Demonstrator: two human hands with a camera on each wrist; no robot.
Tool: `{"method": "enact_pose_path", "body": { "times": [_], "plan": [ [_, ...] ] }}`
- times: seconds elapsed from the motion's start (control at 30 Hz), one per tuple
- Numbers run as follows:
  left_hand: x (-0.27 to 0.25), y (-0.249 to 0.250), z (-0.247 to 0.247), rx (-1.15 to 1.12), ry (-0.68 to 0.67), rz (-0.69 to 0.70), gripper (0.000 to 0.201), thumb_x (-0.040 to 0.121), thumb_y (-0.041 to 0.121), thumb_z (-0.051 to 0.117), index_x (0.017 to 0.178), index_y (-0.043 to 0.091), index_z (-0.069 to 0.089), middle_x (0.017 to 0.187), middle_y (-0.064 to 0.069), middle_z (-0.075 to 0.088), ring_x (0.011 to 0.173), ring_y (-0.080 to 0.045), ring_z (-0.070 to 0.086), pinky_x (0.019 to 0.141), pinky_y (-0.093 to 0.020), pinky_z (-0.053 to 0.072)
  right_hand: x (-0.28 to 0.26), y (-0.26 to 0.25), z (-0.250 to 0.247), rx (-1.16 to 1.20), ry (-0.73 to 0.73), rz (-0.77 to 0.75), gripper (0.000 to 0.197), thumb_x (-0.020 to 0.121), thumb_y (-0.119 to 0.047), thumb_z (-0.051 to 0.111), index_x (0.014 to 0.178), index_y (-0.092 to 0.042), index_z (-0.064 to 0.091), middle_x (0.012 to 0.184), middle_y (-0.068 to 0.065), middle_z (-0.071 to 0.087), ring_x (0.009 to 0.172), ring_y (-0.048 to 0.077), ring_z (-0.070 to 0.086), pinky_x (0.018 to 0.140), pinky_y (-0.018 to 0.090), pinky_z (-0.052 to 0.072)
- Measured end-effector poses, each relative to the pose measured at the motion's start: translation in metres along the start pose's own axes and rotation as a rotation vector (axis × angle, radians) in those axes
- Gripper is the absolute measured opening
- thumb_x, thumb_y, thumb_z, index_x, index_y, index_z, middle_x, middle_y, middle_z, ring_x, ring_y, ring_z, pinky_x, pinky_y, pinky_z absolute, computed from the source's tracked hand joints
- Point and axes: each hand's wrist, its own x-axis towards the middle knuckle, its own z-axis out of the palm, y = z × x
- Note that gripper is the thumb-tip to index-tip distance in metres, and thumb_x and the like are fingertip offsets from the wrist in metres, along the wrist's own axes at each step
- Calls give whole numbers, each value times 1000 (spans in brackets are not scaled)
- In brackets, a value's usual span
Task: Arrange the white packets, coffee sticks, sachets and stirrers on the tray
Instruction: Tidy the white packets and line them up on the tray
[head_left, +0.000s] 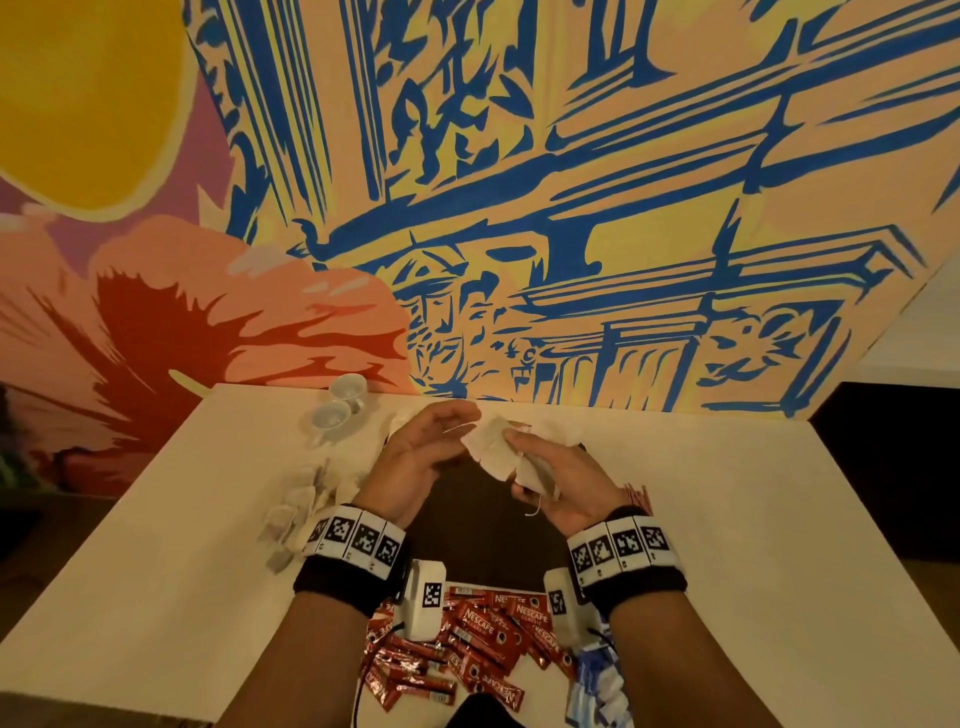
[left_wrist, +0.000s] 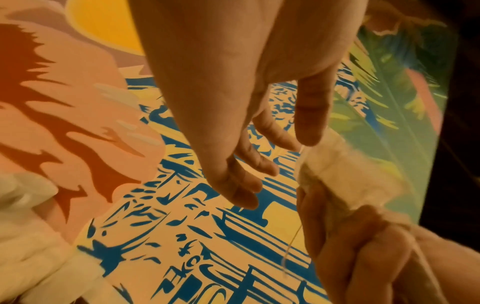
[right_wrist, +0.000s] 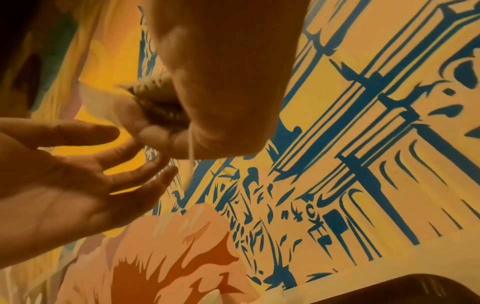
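My right hand (head_left: 558, 480) has its fingers (right_wrist: 228, 115) curled round a bunch of white packets (head_left: 501, 449), thin and crumpled, a thread dangling below. My left hand (head_left: 423, 452) is spread loosely beside them; whether a fingertip touches the thread I cannot tell. Both hover over the dark tray (head_left: 478, 519), mostly hidden by my wrists. More packets (head_left: 298, 506) lie near the desk's (head_left: 753, 545) left edge, red coffee sticks (head_left: 478, 644) at its near edge, cut off below. The wrist views are blurred.
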Motion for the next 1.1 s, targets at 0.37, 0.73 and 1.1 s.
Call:
{"method": "enact_pose_path", "body": {
  "times": [0.37,0.73,1.1],
  "plan": [
    [11,-10,0,126,177,-174,27,90,12,72,116,7,70,113,-20,71,106,-35,68,94,-49,57,12,11,12,-29,90,-122,32,89,-29,77,118,-16,72,108,7,78,95,22,73,65,33,59],
    [43,-13,-20,-65,396,-244,20,96,12,62,114,4,67,119,-15,68,112,-30,66,86,-42,60,43,10,24,-136,235,-196,38,85,-35,82,118,-19,70,105,8,77,87,24,76,70,37,61],
    [81,11,-53,-689,292,-288,33,95,12,60,126,-1,58,109,-15,69,91,-25,72,86,-32,59,71,40,20,-342,181,95,36,83,-34,83,114,-17,71,109,9,75,98,27,74,69,33,60]
  ]
}}
